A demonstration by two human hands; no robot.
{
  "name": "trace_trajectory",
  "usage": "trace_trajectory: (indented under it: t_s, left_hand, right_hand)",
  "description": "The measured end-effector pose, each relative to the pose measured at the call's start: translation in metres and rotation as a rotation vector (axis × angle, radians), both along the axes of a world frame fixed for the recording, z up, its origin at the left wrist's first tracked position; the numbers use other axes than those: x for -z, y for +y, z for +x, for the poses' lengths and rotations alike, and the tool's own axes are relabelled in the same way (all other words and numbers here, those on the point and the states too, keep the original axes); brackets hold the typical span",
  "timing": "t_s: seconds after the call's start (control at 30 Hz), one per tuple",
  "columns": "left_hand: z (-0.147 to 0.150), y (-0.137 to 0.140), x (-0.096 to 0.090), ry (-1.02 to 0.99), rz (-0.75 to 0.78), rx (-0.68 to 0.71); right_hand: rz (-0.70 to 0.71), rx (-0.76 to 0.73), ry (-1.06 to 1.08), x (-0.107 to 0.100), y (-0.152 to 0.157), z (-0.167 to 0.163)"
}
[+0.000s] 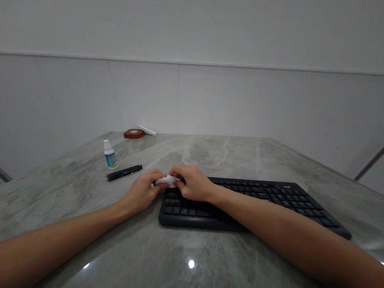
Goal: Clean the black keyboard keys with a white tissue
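Note:
A small crumpled white tissue (167, 180) is pinched between both hands at the far left corner of a black keyboard (202, 221). My left hand (144, 186), just left of the keyboard, has its fingers closed on the tissue's left end. Over the keyboard's upper left keys, my right hand (193, 183) grips the other end with thumb and fingers. The right forearm crosses above the keyboard and hides part of its middle keys. Whether the tissue touches the keyboard I cannot tell.
On the grey marbled table (128, 255), a black pen-like stick (124, 172) lies left of the keyboard. Behind it stands a white spray bottle (110, 155) with a blue and yellow label. A reddish-brown box (133, 133) and a white flat piece (147, 130) rest near the wall.

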State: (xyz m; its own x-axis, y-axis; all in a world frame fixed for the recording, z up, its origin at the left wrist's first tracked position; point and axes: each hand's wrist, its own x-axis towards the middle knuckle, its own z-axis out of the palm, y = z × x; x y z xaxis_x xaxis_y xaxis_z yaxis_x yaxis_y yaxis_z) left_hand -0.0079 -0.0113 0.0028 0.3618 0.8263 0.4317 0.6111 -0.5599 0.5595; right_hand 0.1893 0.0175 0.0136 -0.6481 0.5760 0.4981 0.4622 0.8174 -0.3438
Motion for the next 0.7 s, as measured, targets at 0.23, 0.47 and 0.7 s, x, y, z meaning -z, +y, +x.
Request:
trace_trajectory:
  t_s: [0.23, 0.47, 0.7]
  left_hand:
    - [0.0006, -0.0005, 0.0004, -0.013, 0.015, -0.056]
    - [0.0015, -0.001, 0.0003, 0.022, -0.003, -0.011]
    - [0.0, -0.0017, 0.0017, 0.029, 0.004, -0.04]
  right_hand:
    - [-0.014, 0.065, 0.015, 0.0002, 0.0015, 0.0003]
    - [-0.09, 0.001, 0.027, -0.0008, -0.0009, 0.0023]
    - [0.002, 0.002, 0.011, 0.0005, -0.0011, 0.0016]
